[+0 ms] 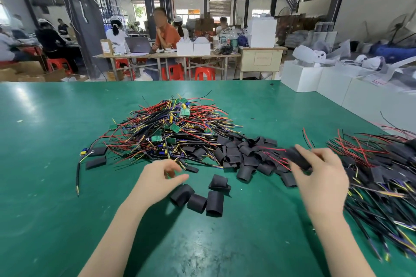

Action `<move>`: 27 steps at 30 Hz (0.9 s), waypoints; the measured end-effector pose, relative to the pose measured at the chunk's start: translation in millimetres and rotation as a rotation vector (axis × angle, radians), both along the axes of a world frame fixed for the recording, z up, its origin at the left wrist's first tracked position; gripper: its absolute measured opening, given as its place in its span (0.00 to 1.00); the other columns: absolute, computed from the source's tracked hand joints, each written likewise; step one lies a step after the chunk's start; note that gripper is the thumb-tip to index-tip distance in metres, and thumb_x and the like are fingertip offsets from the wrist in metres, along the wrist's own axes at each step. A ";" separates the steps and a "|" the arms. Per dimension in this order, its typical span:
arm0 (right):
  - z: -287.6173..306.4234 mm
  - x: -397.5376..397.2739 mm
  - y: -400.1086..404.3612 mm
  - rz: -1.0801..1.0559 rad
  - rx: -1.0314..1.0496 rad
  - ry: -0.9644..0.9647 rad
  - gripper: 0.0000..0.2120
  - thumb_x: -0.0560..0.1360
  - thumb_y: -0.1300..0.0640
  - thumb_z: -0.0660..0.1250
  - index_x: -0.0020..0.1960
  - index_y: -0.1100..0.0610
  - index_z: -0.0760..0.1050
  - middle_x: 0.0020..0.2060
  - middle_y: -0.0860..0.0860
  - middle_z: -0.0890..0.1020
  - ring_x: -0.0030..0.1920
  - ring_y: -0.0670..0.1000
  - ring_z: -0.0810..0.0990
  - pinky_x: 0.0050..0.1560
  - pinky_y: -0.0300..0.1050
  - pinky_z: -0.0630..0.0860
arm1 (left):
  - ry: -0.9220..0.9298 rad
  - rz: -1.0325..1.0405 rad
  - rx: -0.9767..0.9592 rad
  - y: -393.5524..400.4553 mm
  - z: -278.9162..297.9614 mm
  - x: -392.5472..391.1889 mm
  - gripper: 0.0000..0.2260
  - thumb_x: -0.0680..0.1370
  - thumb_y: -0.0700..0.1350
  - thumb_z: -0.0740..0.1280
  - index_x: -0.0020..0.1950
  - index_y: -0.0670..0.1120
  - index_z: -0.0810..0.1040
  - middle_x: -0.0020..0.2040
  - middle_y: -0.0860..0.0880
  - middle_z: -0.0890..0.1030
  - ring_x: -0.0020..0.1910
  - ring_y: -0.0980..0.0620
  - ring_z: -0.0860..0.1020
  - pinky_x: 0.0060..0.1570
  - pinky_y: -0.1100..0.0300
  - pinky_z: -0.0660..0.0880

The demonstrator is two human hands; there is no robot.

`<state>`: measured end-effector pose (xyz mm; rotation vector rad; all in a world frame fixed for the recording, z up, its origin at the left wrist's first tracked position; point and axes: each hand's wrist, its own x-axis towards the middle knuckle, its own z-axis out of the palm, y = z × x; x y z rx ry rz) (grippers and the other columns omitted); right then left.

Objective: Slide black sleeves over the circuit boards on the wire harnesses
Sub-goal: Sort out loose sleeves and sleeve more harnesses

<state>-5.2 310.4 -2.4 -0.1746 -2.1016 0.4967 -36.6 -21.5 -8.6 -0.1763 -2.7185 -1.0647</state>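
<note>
A tangled heap of wire harnesses (171, 126) with small green circuit boards lies mid-table. Loose black sleeves (245, 155) are scattered in front and to the right of it, and three more (198, 201) lie close to me. My right hand (319, 175) grips a sleeved harness (297, 157), blurred by motion, with red wires trailing left from it. My left hand (161, 176) hovers over the table with loosely curled fingers, thumb and fingers apart, holding nothing. A second pile of harnesses with black sleeves on them (382, 175) lies at the right.
The green table (56, 186) ends at a far edge, with white boxes (315, 78) beyond its right side. One harness with a black sleeve (94, 153) lies apart at the left. People sit at benches in the background.
</note>
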 end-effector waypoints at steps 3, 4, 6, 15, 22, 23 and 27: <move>-6.7 -3.1 9.2 -0.153 -0.025 -0.333 0.27 0.62 0.57 0.80 0.59 0.61 0.79 0.53 0.61 0.78 0.53 0.65 0.72 0.50 0.58 0.72 | 0.012 0.037 -0.048 3.9 -7.4 -3.3 0.09 0.74 0.49 0.73 0.52 0.50 0.81 0.44 0.53 0.81 0.41 0.59 0.77 0.43 0.67 0.69; -7.7 -3.0 6.5 -0.141 -0.028 -0.380 0.29 0.62 0.56 0.80 0.61 0.61 0.78 0.56 0.61 0.77 0.55 0.65 0.71 0.52 0.59 0.71 | 0.050 0.041 -0.075 5.2 -10.0 -5.0 0.12 0.75 0.47 0.71 0.57 0.48 0.79 0.48 0.51 0.81 0.47 0.55 0.78 0.48 0.63 0.71; -9.3 -2.9 -7.8 0.012 0.020 -0.362 0.27 0.63 0.55 0.79 0.60 0.59 0.79 0.57 0.59 0.77 0.57 0.64 0.73 0.54 0.57 0.71 | 0.107 -0.001 -0.165 6.8 -15.3 -9.1 0.17 0.78 0.44 0.67 0.67 0.47 0.73 0.59 0.49 0.77 0.60 0.49 0.73 0.58 0.56 0.70; -37.1 -7.6 -85.2 0.732 0.430 -0.587 0.20 0.82 0.45 0.52 0.73 0.41 0.61 0.75 0.40 0.59 0.73 0.42 0.56 0.71 0.41 0.51 | 0.116 -0.132 -0.388 8.9 -32.6 -26.2 0.13 0.81 0.46 0.63 0.64 0.48 0.77 0.67 0.50 0.74 0.66 0.47 0.69 0.64 0.55 0.65; -31.3 -4.9 -66.6 0.633 0.348 -0.558 0.13 0.77 0.48 0.62 0.60 0.44 0.77 0.56 0.41 0.78 0.58 0.48 0.72 0.58 0.44 0.68 | 0.131 0.266 -0.086 -6.0 -31.1 -31.3 0.17 0.76 0.46 0.71 0.63 0.43 0.75 0.57 0.44 0.76 0.58 0.44 0.72 0.56 0.52 0.69; -31.4 -4.2 -66.3 0.627 0.332 -0.568 0.13 0.76 0.47 0.63 0.60 0.43 0.78 0.56 0.41 0.78 0.58 0.48 0.72 0.58 0.44 0.68 | 0.094 0.264 -0.068 -7.8 -32.2 -32.1 0.14 0.75 0.46 0.72 0.59 0.43 0.77 0.54 0.45 0.78 0.56 0.45 0.73 0.54 0.53 0.70; -29.9 -3.8 -66.8 0.602 0.303 -0.591 0.14 0.76 0.47 0.65 0.60 0.41 0.78 0.54 0.42 0.78 0.57 0.48 0.71 0.57 0.42 0.69 | 0.091 0.269 0.017 -8.3 -34.6 -31.4 0.04 0.74 0.40 0.71 0.42 0.48 0.82 0.42 0.50 0.82 0.46 0.47 0.79 0.47 0.56 0.73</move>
